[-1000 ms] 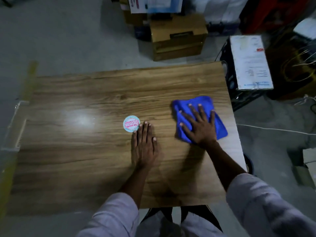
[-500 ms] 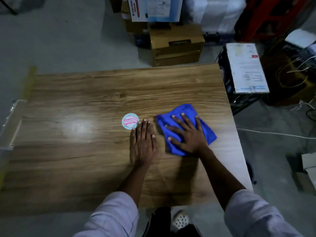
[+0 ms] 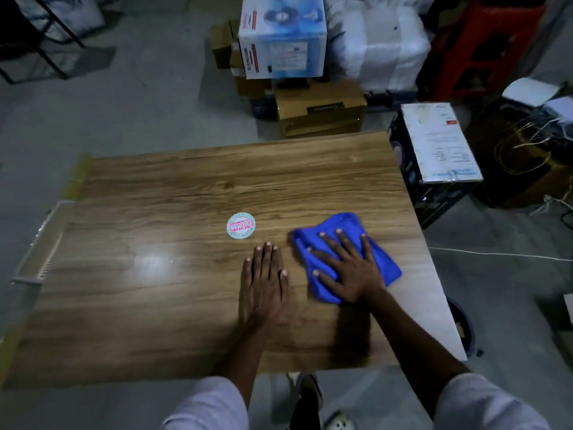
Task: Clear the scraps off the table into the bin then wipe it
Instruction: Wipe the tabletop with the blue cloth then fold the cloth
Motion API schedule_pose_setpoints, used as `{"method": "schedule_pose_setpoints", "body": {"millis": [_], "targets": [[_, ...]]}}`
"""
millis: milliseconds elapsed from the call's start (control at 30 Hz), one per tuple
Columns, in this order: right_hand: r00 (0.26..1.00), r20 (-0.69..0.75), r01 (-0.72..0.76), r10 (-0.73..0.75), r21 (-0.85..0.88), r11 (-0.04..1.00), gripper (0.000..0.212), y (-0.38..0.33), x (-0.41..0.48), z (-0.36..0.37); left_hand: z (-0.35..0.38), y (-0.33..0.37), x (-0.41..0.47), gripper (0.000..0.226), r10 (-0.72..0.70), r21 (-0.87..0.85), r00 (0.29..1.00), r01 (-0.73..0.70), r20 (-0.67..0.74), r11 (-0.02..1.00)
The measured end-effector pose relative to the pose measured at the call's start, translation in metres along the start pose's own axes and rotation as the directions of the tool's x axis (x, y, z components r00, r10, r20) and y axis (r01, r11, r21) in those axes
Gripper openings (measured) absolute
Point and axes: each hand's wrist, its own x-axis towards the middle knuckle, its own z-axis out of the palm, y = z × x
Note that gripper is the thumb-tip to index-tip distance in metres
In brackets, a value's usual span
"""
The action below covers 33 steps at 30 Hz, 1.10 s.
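Note:
A blue cloth (image 3: 379, 259) lies on the wooden table (image 3: 186, 290), right of the middle. My right hand (image 3: 347, 268) presses flat on it with spread, straight fingers. My left hand (image 3: 263, 287) rests flat on the bare wood just left of the cloth, fingers together. A round pink and white sticker (image 3: 241, 225) lies on the table just beyond my left fingertips. A dark round bin (image 3: 463, 327) peeks out below the table's right edge.
Cardboard boxes (image 3: 319, 113) and a white and blue carton (image 3: 282, 38) stand on the floor behind the table. A black box (image 3: 431, 169) sits close to the far right corner. Cables (image 3: 496, 254) run along the floor at the right. A pale rack (image 3: 40, 243) adjoins the left edge.
My right hand slid the blue cloth leftward towards my left hand, then a little back to the right. My left hand stayed flat in place.

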Motion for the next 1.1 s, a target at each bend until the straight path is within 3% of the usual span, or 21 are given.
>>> {"method": "schedule_pose_setpoints", "body": {"millis": [67,133,200,267,333,400,433,500,567,633,667,733,833,900,933,1000,1100], "targets": [[0.927,-0.016,-0.373,0.375,0.076,0.925,0.062,0.000,-0.009,-0.004,0.001,0.000,-0.009,0.059,0.007,-0.007,1.000,-0.007,-0.006,1.000],[0.810,-0.037,-0.579,0.586,0.111,0.807,0.063,-0.025,-0.021,-0.003,0.002,0.001,-0.014,0.059,-0.006,-0.014,1.000,0.006,-0.004,1.000],[0.865,-0.069,-0.488,0.497,0.111,0.866,0.065,-0.060,-0.037,0.002,0.001,0.002,-0.016,0.060,-0.021,-0.026,1.000,0.021,0.001,0.999],[0.975,-0.051,-0.215,0.219,0.071,0.974,0.063,-0.083,-0.053,0.011,0.000,0.002,-0.022,0.063,-0.018,-0.012,1.000,0.018,0.011,1.000],[0.999,-0.041,0.012,-0.010,0.047,0.999,0.061,-0.077,-0.060,0.011,0.001,0.001,-0.031,0.067,0.008,0.010,1.000,-0.008,0.015,1.000],[0.996,-0.044,0.078,-0.077,0.038,0.996,0.060,-0.055,-0.057,0.007,0.002,-0.001,-0.038,0.063,-0.001,-0.036,1.000,0.000,-0.015,0.999],[0.999,-0.039,0.032,-0.031,0.030,0.999,0.060,-0.044,-0.055,0.005,0.003,-0.002,-0.040,0.060,-0.003,-0.057,1.000,0.002,-0.022,0.998],[0.977,-0.025,-0.208,0.210,0.043,0.977,0.061,-0.031,-0.051,0.002,0.003,-0.003,-0.042,0.058,0.001,-0.071,1.000,-0.003,-0.029,0.997],[0.883,-0.020,-0.465,0.468,0.084,0.881,0.062,-0.033,-0.048,-0.002,0.003,-0.004,-0.041,0.058,0.003,-0.077,0.999,-0.006,-0.041,0.997],[0.799,0.019,-0.597,0.601,0.137,0.790,0.063,-0.050,-0.048,-0.003,0.002,-0.004,-0.041,0.058,0.005,-0.085,0.999,-0.008,-0.038,0.996],[0.792,0.019,-0.605,0.610,0.153,0.781,0.063,-0.061,-0.051,-0.003,0.003,-0.004,-0.041,0.058,0.005,-0.088,0.999,-0.008,-0.032,0.996],[0.860,-0.010,-0.505,0.511,0.140,0.852,0.062,-0.082,-0.063,0.001,0.002,-0.006,-0.042,0.058,0.002,-0.093,1.000,-0.004,-0.026,0.996],[0.993,-0.044,-0.109,0.113,0.080,0.991,0.059,-0.083,-0.089,0.004,0.002,-0.004,-0.041,0.058,-0.013,-0.093,1.000,0.011,-0.016,0.996],[0.998,-0.042,0.057,-0.055,0.051,0.997,0.057,-0.058,-0.094,-0.004,0.002,-0.003,-0.040,0.058,-0.018,-0.106,1.000,0.016,-0.019,0.994],[0.999,-0.030,0.044,-0.043,0.030,0.999,0.058,-0.044,-0.093,-0.006,0.001,-0.003,-0.040,0.058,-0.017,-0.111,1.000,0.014,-0.022,0.994],[0.986,-0.002,-0.167,0.167,0.009,0.986,0.059,-0.024,-0.088,-0.009,-0.001,-0.003,-0.040,0.058,-0.013,-0.112,1.000,0.010,-0.026,0.994],[0.826,0.010,-0.562,0.563,0.073,0.824,0.062,-0.033,-0.072,-0.010,-0.003,-0.003,-0.040,0.058,-0.009,-0.109,0.999,0.005,-0.034,0.994]]}}
